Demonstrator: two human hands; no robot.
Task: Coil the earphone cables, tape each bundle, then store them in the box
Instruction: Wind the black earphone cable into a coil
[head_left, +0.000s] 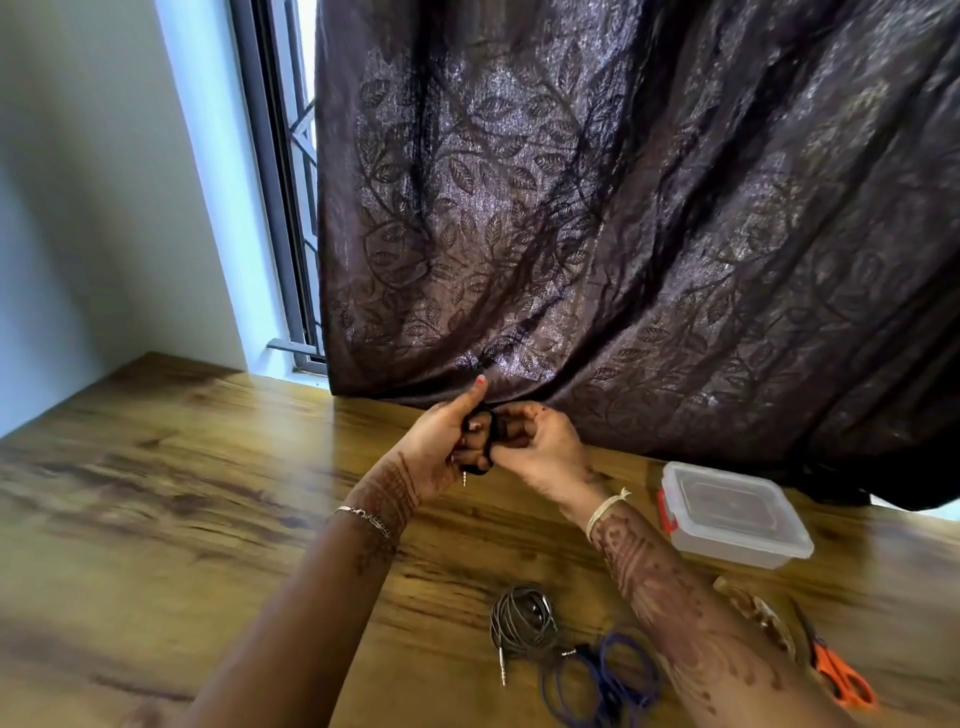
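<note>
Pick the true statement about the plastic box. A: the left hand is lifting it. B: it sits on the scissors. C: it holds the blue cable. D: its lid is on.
D: the clear box stands shut on the table, lid on, away from both hands.

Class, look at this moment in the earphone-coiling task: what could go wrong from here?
1. The black coil, pinched between the left hand and right hand, is untaped and may spring loose.
2. The grey cable and blue cable touch, so they could tangle.
3. The box is lidded.
</note>
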